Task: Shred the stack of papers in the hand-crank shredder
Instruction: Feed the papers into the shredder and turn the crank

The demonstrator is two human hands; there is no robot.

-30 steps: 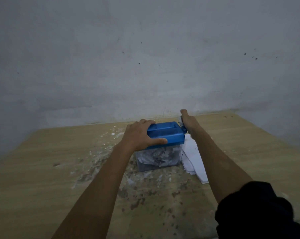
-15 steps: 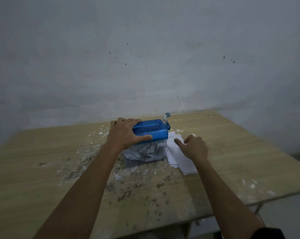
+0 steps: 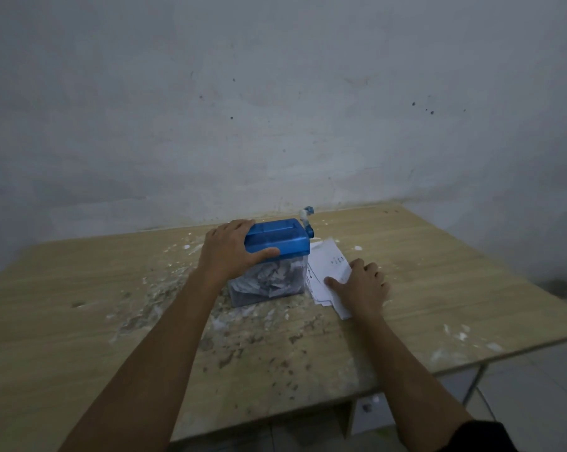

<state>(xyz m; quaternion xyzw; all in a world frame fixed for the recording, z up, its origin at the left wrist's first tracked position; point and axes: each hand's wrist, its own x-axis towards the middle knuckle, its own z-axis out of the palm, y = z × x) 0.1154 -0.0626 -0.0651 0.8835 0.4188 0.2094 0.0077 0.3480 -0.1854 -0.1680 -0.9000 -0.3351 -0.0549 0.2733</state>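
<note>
The left hand grips the blue plastic lid of the clear-binned hand-crank shredder on the wooden surface; the right hand, fingers loosely spread, presses the fanned stack of white papers just beside it. Best to peel off one sheet only, keeping the shredder braced. Faint print shows, seemingly too small to read.

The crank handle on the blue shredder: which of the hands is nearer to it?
Left, narrowly. The left hand grips the shredder's far end from the crank handle; the right hand rests on the papers.
</note>
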